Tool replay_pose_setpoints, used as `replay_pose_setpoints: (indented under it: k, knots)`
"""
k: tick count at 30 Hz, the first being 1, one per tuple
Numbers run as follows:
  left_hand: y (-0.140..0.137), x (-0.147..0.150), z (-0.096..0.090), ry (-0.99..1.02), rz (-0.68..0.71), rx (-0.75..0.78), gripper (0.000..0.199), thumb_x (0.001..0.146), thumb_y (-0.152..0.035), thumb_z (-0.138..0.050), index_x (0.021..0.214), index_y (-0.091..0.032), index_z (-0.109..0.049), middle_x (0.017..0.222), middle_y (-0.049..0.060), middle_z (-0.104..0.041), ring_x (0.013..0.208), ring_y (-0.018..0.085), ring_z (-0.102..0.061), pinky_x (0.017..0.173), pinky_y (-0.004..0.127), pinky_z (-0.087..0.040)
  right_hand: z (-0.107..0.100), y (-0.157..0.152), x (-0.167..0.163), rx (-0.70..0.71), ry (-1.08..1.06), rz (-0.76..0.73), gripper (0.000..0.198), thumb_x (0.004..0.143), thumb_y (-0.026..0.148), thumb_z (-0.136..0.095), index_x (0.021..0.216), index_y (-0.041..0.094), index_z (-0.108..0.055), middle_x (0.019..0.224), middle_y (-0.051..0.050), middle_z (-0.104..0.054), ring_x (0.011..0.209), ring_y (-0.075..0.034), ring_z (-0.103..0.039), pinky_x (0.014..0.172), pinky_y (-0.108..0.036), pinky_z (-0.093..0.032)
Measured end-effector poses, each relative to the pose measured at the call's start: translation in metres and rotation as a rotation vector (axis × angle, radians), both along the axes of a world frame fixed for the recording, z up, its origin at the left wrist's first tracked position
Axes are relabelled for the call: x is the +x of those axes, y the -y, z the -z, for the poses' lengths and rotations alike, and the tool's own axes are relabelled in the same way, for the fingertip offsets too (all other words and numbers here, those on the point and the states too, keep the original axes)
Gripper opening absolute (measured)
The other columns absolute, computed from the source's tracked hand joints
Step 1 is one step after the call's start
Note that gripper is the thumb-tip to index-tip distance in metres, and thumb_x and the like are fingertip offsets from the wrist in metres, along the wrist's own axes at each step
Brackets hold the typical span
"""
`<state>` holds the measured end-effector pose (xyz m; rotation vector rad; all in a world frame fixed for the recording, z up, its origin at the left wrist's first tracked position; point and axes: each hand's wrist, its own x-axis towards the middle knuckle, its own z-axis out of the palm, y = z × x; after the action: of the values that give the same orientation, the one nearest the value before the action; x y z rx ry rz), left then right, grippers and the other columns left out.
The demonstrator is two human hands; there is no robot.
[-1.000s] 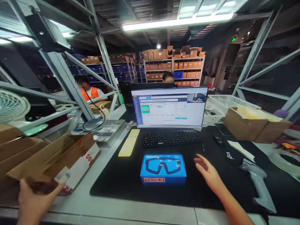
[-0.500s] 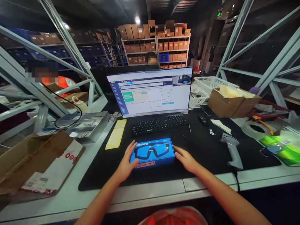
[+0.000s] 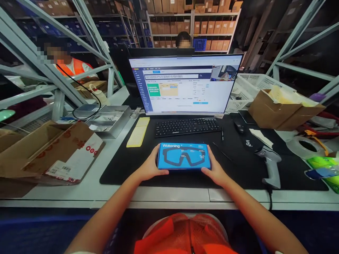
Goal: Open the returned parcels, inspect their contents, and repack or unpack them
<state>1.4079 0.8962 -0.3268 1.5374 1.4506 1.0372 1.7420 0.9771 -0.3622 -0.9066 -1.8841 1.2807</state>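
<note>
A blue box with a picture of wraparound glasses and the word "Wakening" is held between my two hands over the black desk mat. My left hand grips its left end, thumb along the near edge. On the right end my right hand is closed in the same way; the fingers behind and under the box are hidden. Just beyond the box lies a black keyboard. A grey barcode scanner rests on the mat to the right of my right hand.
A monitor stands behind the keyboard. To the left are an open cardboard box, a grey metal tray and yellow paper slips. On the right lie a mouse, a tape roll and another carton. Two people sit beyond.
My right hand, earlier with fingers at the box's right end, now wraps that end with its thumb in front. The box has turned square to me. The camera view has tilted down.
</note>
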Motion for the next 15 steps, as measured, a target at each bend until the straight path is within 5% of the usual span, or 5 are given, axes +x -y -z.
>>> replay_pose_setpoints:
  k: [3, 7, 15]
  knots:
    - [-0.007, 0.009, -0.005, -0.034, 0.024, 0.024, 0.129, 0.053, -0.042, -0.096, 0.159, -0.021, -0.025, 0.162, 0.02, -0.032, 0.149, 0.042, -0.034, 0.124, 0.06, -0.023, -0.005, -0.004, 0.008, 0.049, 0.028, 0.101, 0.124, 0.072, 0.066, -0.079, 0.166, 0.025, -0.009, 0.165, -0.015, -0.031, 0.149, -0.036, -0.036, 0.122, -0.055, -0.029]
    - [-0.02, 0.016, -0.006, 0.04, 0.091, 0.023, 0.126, 0.055, -0.044, -0.095, 0.158, -0.02, -0.027, 0.159, 0.021, -0.036, 0.147, 0.043, -0.037, 0.124, 0.06, -0.025, -0.021, -0.013, 0.015, 0.158, 0.046, 0.216, 0.118, 0.063, 0.068, -0.083, 0.16, 0.02, -0.035, 0.159, -0.016, -0.041, 0.145, -0.041, -0.041, 0.12, -0.057, -0.032]
    - [-0.03, 0.008, -0.001, -0.129, 0.082, 0.246, 0.119, 0.057, -0.046, -0.095, 0.155, -0.022, -0.031, 0.16, 0.018, -0.032, 0.151, 0.041, -0.03, 0.124, 0.054, -0.029, -0.076, -0.026, -0.002, 0.125, -0.024, 0.34, 0.08, 0.08, 0.082, -0.058, 0.125, 0.017, -0.071, 0.127, -0.015, -0.071, 0.121, -0.037, -0.063, 0.108, -0.051, -0.047]
